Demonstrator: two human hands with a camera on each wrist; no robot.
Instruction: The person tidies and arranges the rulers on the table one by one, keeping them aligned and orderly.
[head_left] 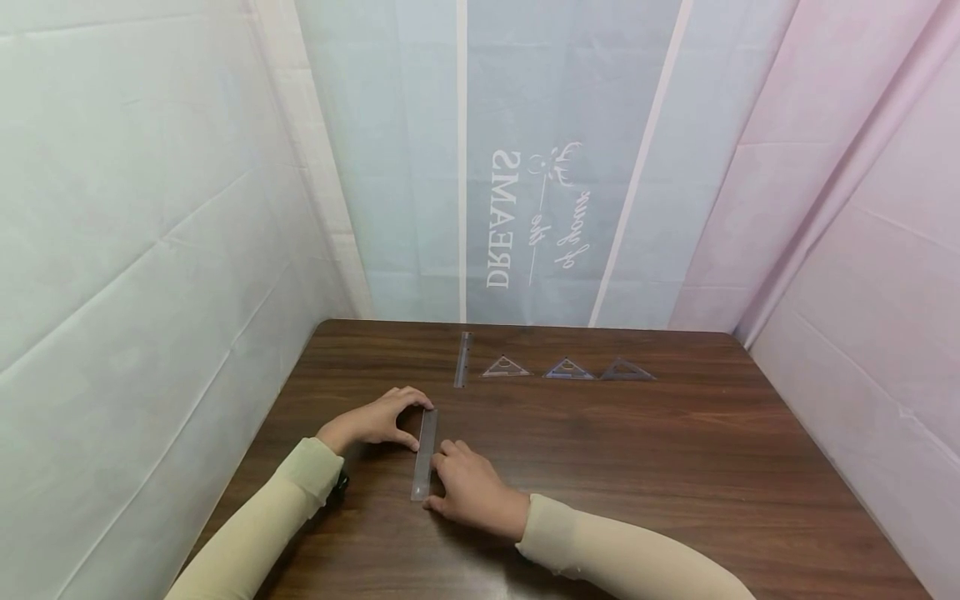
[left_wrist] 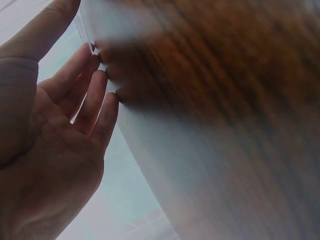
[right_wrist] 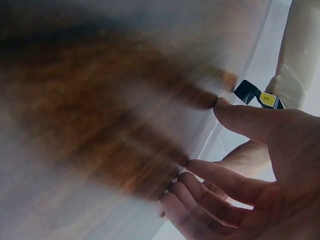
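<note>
A clear straight ruler (head_left: 424, 454) lies on the dark wooden table, slightly slanted. At its far end my left hand (head_left: 378, 421) touches it, index fingertip by the top corner and thumb against the left edge. My right hand (head_left: 476, 492) is on the opposite side, fingertips along the right edge and thumb near the bottom corner. In the left wrist view the left fingers (left_wrist: 95, 102) stretch out with their tips at the tabletop. Gently bent right fingers (right_wrist: 220, 200) meet the surface in the right wrist view, thumb spread apart.
Beyond the hands, another clear ruler (head_left: 462, 360) lies upright in a row with three triangular set squares: a clear one (head_left: 506, 367), a bluish one (head_left: 568, 369) and a darker clear one (head_left: 628, 371). Cloth walls (head_left: 150, 208) surround the table (head_left: 675, 467). A black strap (right_wrist: 247, 92) is at the left wrist.
</note>
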